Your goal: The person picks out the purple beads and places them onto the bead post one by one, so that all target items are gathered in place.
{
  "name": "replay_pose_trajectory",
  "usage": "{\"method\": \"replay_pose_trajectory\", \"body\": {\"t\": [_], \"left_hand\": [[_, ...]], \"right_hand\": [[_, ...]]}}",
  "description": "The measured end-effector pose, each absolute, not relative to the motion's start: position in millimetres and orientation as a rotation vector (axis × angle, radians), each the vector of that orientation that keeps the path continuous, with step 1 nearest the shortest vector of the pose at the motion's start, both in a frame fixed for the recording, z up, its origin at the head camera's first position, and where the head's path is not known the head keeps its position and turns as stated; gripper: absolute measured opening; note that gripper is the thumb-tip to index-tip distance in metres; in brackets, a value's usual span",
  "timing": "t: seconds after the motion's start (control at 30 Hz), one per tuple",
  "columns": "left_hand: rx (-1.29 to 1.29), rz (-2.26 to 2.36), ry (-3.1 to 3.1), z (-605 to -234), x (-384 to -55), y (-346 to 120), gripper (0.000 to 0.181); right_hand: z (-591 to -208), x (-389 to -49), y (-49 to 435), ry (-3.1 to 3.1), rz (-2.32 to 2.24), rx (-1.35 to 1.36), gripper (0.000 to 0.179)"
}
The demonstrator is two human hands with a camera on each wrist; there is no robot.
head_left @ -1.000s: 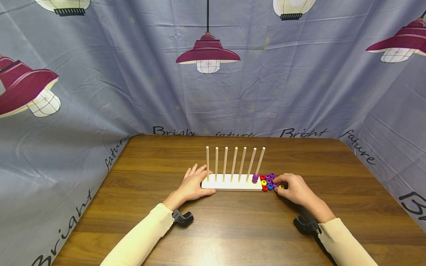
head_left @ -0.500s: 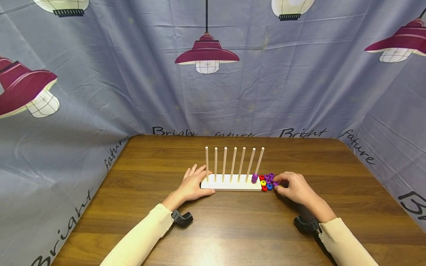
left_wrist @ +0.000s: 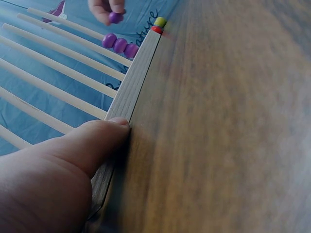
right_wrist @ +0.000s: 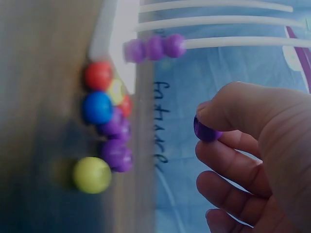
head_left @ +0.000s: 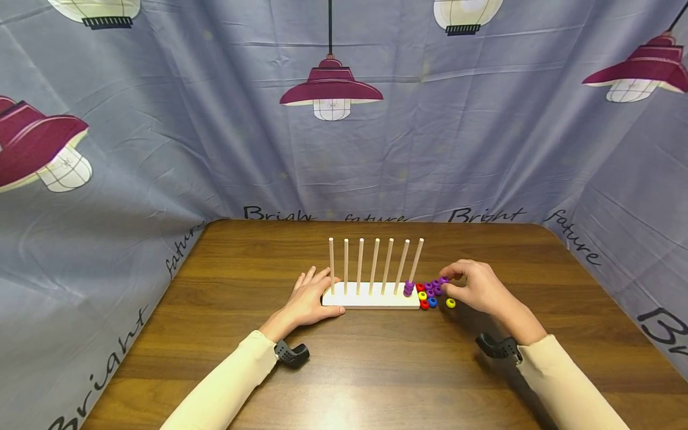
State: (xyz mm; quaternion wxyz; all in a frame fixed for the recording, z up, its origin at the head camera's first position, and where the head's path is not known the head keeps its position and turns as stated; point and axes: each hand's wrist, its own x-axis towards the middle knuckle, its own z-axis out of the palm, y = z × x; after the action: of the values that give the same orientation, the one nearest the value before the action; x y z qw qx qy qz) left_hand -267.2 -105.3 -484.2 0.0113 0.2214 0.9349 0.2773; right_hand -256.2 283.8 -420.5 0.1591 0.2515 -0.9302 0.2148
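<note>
purple bead sits pinched between thumb and fingertip of the right hand, raised off the brown table just right of the peg rack. three more purple beads are stacked on the rack's rightmost peg, down against the white base, from which seven pale pegs rise in a row. the left hand grips the base at its left end — thumb along the near side, index finger at the far side, the other fingers spread. by the base's right end lie loose beads: two red, one blue, a yellow and some purple, with another yellow bead slightly apart. behind the table hangs a blue-grey curtain — printed with lamps and lettering.
</note>
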Motion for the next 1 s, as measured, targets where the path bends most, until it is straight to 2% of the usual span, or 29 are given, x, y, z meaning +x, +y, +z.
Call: {"method": "replay_pose_trajectory", "body": {"t": [0.33,1.0], "left_hand": [[0.689,0.852,2.916,-485.0,-266.9,-105.2,0.068],[0.690,0.857,2.909,-482.9,-266.6,-105.0,0.068]], "right_hand": [[-384.4,-262.5,273.4,-2.574,0.560,0.816,0.015],[-337.4,-262.8,264.4,-2.484,0.492,0.900,0.017]]}}
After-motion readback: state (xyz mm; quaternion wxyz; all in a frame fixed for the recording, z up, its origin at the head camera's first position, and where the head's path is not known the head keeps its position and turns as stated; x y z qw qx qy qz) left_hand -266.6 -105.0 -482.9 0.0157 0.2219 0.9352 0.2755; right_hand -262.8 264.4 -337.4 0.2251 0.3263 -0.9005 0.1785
